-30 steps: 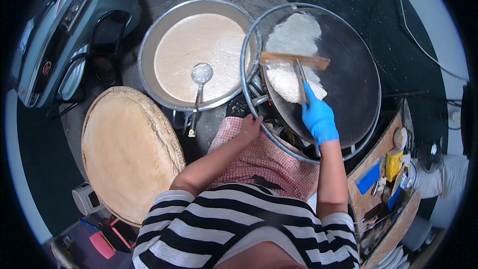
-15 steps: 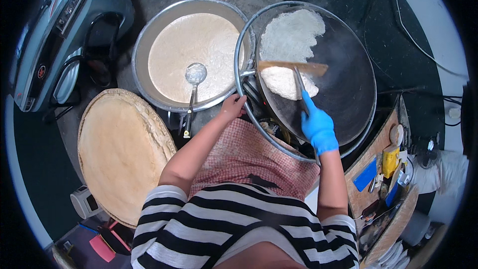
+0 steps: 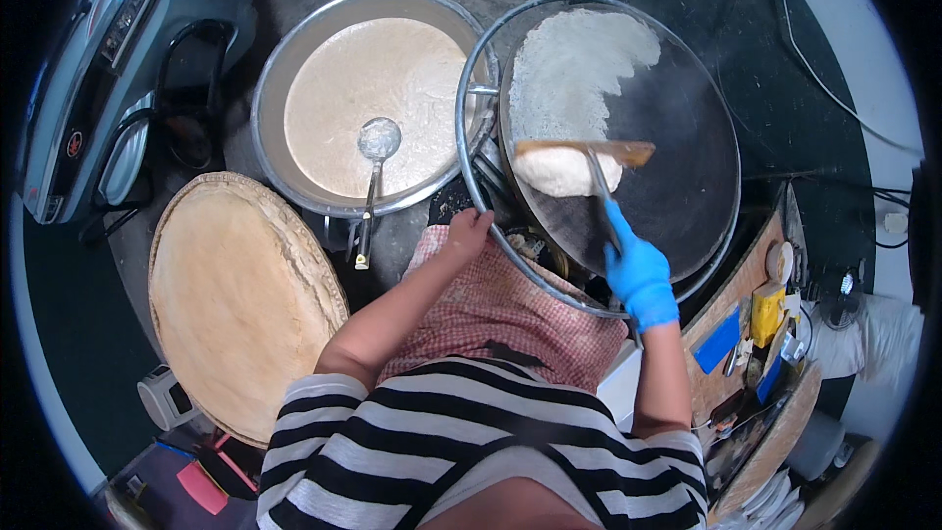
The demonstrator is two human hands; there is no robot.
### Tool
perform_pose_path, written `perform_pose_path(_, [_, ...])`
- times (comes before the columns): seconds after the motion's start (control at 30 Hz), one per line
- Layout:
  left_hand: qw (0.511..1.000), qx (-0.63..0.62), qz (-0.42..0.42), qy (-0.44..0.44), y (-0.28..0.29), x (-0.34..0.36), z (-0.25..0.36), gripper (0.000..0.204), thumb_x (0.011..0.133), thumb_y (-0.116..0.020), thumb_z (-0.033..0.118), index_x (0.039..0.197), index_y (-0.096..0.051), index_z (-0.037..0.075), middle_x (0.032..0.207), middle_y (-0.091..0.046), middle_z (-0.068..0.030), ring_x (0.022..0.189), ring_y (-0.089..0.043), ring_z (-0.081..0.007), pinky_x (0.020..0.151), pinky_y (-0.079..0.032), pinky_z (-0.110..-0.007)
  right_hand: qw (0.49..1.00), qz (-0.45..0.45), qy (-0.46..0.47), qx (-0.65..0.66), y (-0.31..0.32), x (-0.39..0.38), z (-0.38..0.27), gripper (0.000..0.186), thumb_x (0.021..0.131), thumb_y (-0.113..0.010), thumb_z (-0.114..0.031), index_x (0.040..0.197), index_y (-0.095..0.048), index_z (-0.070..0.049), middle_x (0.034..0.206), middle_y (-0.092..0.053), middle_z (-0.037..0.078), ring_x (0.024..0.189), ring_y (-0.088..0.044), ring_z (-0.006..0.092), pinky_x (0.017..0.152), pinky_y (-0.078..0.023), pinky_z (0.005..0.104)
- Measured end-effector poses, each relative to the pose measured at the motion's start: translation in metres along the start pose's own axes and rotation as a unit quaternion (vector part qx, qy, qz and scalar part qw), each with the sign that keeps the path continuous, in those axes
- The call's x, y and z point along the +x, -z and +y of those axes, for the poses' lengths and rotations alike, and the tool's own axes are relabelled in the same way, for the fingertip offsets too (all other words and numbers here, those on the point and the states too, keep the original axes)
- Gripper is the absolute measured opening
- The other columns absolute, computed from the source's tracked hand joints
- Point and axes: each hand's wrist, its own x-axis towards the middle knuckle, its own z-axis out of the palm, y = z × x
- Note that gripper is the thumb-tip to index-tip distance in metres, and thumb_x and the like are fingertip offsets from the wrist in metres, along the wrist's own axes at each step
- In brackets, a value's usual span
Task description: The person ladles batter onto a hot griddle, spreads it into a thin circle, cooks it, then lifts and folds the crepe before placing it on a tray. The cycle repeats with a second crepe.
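Note:
My right hand (image 3: pixel 643 275), in a blue glove, is wrapped round the handle of a wooden batter spreader (image 3: pixel 628 151). The spreader's blade lies across the round black griddle (image 3: pixel 677 186), against the far side of a thick pale lump of batter (image 3: pixel 564 174). Beyond the blade, a thin whitish layer of batter (image 3: pixel 564 74) with a ragged right edge coats the griddle's far left part. My bare left hand (image 3: pixel 471 231) is closed on the near left of the metal ring (image 3: pixel 466 152) around the griddle.
Left of the griddle stands a large metal basin (image 3: pixel 270 137) of batter, a ladle (image 3: pixel 378 142) resting in it. Nearer left is a stack of thin round pancakes (image 3: pixel 245 304). Tools lie on a wooden board (image 3: pixel 706 393) at right; a vehicle (image 3: pixel 128 69) stands far left.
The spreader and lump have come slightly nearer me, and the thin layer reaches farther toward me. A spoke of the ring now sits farther away. My left hand stays on the ring.

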Motion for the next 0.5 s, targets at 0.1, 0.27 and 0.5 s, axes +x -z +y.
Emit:
perform_pose_path(0.1, [0.998,0.034,-0.029,0.041,0.016,0.017,0.025,0.03,0.088,-0.054,0.027,0.077,-0.056,-0.001,0.066,-0.059,-0.0093,0.053,-0.057,-0.0159,0.047,-0.048,-0.029,0.999,0.027,-0.017,0.036,0.009,0.002,0.009,0.061,0.08,-0.057,-0.016,0.136,-0.033,-0.022,0.085,-0.061,0.023,0.074,-0.06,0.0386,0.067,-0.048,0.0446])
perform_pose_path(0.27, [0.996,-0.017,-0.061,0.07,0.036,0.026,0.063,0.032,0.089,-0.05,0.035,0.086,-0.058,0.005,0.074,-0.061,-0.0058,0.059,-0.058,-0.0139,0.053,-0.048,-0.026,0.986,0.123,0.105,0.041,-0.002,0.034,-0.013,0.057,0.083,-0.051,-0.017,0.136,-0.032,-0.021,0.077,-0.06,0.023,0.068,-0.059,0.0384,0.064,-0.047,0.0462])
perform_pose_path(0.5, [0.989,-0.103,-0.053,0.096,0.022,-0.032,0.03,0.033,0.091,-0.048,0.036,0.096,-0.057,0.005,0.083,-0.06,-0.008,0.066,-0.059,-0.0165,0.06,-0.048,-0.027,0.999,0.019,-0.016,0.04,0.006,-0.011,0.009,0.059,0.082,-0.054,-0.016,0.136,-0.032,-0.025,0.08,-0.061,0.024,0.071,-0.06,0.0393,0.066,-0.048,0.0456])
